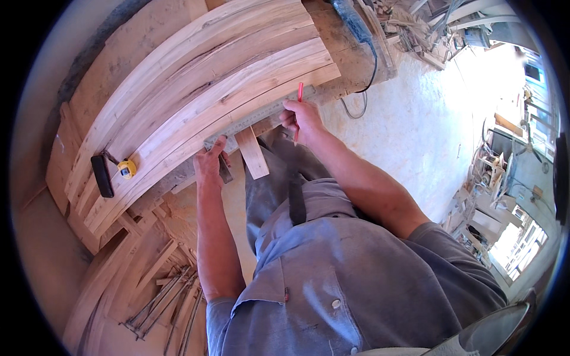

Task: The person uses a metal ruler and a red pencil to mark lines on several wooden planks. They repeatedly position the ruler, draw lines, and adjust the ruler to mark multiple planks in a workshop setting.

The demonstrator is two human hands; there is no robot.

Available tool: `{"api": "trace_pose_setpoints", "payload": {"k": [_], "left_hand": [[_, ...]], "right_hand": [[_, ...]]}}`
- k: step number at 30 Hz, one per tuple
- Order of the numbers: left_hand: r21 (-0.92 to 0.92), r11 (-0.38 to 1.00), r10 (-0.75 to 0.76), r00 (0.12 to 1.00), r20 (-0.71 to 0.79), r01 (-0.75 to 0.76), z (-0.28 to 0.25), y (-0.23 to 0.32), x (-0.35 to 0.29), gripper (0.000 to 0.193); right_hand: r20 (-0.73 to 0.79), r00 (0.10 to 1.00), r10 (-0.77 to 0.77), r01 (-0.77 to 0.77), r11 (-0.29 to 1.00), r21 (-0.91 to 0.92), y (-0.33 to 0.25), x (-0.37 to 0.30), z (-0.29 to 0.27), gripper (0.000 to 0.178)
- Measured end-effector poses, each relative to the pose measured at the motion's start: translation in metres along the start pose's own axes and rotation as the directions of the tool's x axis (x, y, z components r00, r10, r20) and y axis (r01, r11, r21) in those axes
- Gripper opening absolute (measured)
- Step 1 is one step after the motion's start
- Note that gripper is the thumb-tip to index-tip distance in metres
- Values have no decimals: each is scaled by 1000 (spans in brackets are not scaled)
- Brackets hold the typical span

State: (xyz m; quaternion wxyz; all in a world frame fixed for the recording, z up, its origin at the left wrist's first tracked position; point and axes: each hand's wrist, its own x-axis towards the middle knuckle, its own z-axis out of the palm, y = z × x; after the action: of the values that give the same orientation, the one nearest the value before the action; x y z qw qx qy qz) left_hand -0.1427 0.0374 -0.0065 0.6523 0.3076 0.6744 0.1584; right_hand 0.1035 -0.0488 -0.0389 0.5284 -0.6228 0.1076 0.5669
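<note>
Long pale wooden boards (196, 77) lie side by side on the workbench in front of me. A flat metal ruler (255, 117) with marks rests along their near edge. My left hand (209, 163) is closed at its left end, thumb on top. A short dark piece (225, 171) juts down beside that hand; I cannot tell whether it joins the ruler. My right hand (304, 120) grips a red pencil (301, 90), held upright over the ruler's right part, fingers curled. Between my hands a short wooden strip (252, 155) sticks out from the near edge towards me.
A yellow tape measure (126, 168) and a black block-shaped tool (102, 176) sit on the boards' left end. A blue corded power tool (351, 21) lies at the far right of the bench. Metal clamps (160, 302) and wood lie lower left; offcuts (415, 35) are heaped far right.
</note>
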Motion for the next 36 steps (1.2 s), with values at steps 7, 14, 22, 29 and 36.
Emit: {"api": "trace_pose_setpoints", "payload": {"k": [7, 14, 22, 29, 36], "left_hand": [[16, 1000, 16, 1000, -10, -16, 4, 6, -6, 38], [17, 1000, 18, 1000, -2, -18, 3, 4, -4, 38], [-2, 999, 47, 999, 20, -47, 3, 3, -3, 38], [3, 1000, 19, 1000, 22, -19, 0, -1, 2, 43], [-3, 1000, 15, 1000, 5, -15, 0, -3, 3, 48]], "right_hand": [[13, 1000, -5, 4, 999, 47, -1, 0, -1, 19], [8, 1000, -8, 8, 1000, 20, -1, -1, -1, 19], [19, 1000, -17, 17, 1000, 17, -2, -3, 0, 17], [25, 999, -29, 29, 1000, -8, -3, -4, 0, 19], [30, 999, -42, 43, 999, -33, 0, -4, -1, 25]]}}
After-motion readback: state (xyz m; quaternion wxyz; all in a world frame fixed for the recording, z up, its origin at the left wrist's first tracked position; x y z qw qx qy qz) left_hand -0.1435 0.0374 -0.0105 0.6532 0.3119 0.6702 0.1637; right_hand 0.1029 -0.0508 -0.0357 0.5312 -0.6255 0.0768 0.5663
